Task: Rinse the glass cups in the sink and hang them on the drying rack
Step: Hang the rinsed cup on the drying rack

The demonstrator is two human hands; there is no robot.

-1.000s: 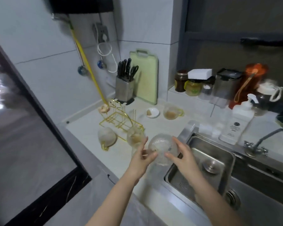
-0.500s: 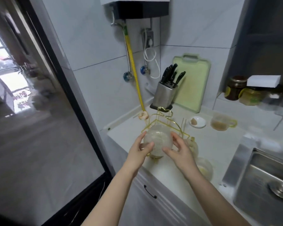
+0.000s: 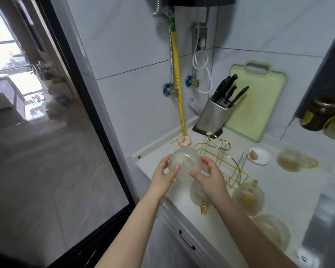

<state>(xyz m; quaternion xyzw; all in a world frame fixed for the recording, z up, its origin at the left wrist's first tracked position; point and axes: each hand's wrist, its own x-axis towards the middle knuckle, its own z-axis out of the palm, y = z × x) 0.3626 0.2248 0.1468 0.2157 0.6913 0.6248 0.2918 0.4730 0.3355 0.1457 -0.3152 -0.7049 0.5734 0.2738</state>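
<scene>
The glass cup (image 3: 184, 165) is upturned, base toward the camera, held above the near-left corner of the white counter (image 3: 290, 192), just at 9 o'clock of the gold drying rack (image 3: 223, 161). The left hand (image 3: 163, 179) grips its left side with curled fingers and thumb, and the right hand (image 3: 209, 176) grips its right side the same way, so the cup sits pinched between both palms. Directly below the right wrist, at 6 o'clock of the held cup, another cup with a gold handle (image 3: 199, 193) hangs on the rack's near end. Two more cups (image 3: 249, 198) holding yellowish residue stand at 4 o'clock, close to the counter's front edge. Bare counter lies between rack and sink rim (image 3: 321, 215) at 3 o'clock. Toward 1 o'clock stand the knife block (image 3: 214, 117) and the green cutting board (image 3: 256, 101) against the wall, with a small white dish (image 3: 259, 156) beside them
</scene>
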